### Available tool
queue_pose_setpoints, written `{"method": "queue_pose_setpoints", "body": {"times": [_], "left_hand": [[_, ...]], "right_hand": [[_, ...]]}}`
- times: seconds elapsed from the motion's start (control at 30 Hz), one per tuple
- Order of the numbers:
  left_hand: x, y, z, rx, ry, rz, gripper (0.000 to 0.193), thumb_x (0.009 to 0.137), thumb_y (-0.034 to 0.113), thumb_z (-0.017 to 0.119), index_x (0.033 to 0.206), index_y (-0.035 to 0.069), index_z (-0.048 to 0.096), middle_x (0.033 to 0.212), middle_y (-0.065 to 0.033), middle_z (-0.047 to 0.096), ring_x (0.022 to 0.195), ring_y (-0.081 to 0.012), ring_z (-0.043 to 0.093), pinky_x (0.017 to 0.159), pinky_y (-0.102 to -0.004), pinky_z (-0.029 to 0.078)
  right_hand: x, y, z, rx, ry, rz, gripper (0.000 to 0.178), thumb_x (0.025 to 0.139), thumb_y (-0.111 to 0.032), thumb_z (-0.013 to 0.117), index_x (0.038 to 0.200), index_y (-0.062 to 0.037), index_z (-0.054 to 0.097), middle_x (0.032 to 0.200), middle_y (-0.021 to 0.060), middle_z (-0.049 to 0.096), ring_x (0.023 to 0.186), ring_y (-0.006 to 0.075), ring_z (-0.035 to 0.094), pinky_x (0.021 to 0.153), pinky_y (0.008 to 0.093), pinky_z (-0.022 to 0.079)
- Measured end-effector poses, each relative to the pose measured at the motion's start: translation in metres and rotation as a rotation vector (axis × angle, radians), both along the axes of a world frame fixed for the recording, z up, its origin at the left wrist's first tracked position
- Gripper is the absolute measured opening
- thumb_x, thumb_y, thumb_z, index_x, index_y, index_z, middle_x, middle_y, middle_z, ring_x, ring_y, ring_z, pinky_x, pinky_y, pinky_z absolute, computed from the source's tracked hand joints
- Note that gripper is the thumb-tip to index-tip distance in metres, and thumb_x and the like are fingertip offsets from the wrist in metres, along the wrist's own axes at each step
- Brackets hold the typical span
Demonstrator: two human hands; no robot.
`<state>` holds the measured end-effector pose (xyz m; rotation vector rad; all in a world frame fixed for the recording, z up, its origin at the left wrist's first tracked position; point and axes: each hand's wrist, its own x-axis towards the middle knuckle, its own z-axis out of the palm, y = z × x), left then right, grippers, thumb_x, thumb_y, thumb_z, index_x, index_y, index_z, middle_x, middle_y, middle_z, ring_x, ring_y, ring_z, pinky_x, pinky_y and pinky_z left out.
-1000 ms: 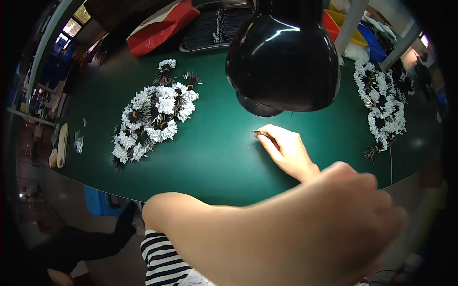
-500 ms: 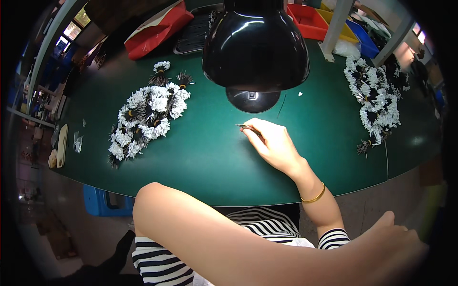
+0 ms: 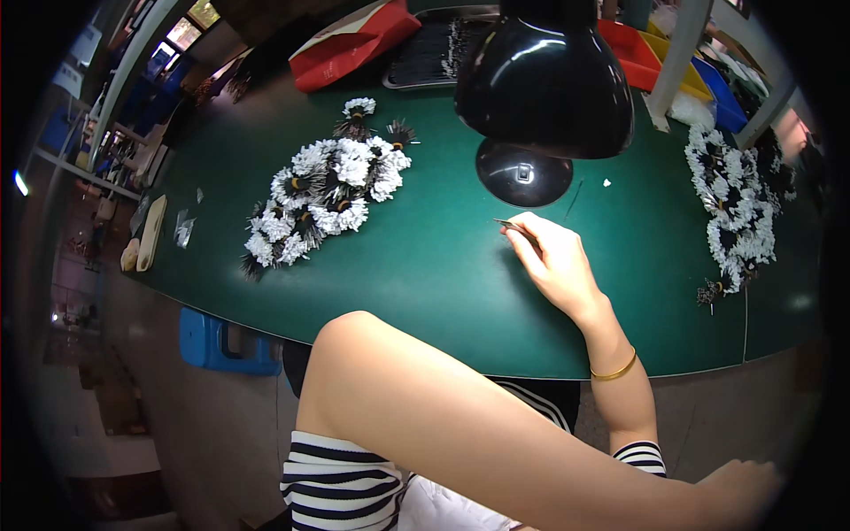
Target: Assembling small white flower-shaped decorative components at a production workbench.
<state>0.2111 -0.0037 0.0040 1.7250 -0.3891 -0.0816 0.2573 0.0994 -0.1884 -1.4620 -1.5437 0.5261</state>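
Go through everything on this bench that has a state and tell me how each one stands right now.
right hand: resting on the green table, pinching a thin dark stem
left hand: low at the frame's edge, grip not discernible
black desk lamp: upright
white-and-black flower pile: loose, untouched
second flower pile: loose, at right

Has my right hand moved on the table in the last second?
No. The right hand stays just in front of the lamp base, pinching a thin stick, as before.
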Motion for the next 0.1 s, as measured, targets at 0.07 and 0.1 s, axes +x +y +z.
{"method": "queue_pose_setpoints", "body": {"times": [0.07, 0.1], "left_hand": [[-0.004, -0.009, -0.017, 0.246, -0.088, -0.006, 0.030, 0.070, 0.031, 0.066, 0.084, 0.004, 0.064, 0.090, -0.0093, 0.064, 0.080, -0.0233, 0.062, 0.065, -0.0344, 0.049], [-0.003, -0.009, -0.016, 0.256, -0.094, -0.006, 0.030, 0.070, 0.031, 0.066, 0.084, 0.004, 0.064, 0.090, -0.0093, 0.064, 0.080, -0.0233, 0.062, 0.065, -0.0344, 0.049]], "right_hand": [[-0.001, 0.000, 0.001, 0.013, -0.007, -0.004, 0.011, 0.083, -0.010, 0.053, 0.086, 0.0002, 0.057, 0.066, 0.0083, 0.054, 0.055, 0.0113, 0.047, 0.054, 0.0234, 0.041], [0.001, 0.000, -0.001, 0.019, -0.016, -0.015, 0.011, 0.083, -0.010, 0.054, 0.086, -0.0002, 0.057, 0.065, 0.0085, 0.054, 0.055, 0.0112, 0.047, 0.054, 0.0233, 0.040]]}}
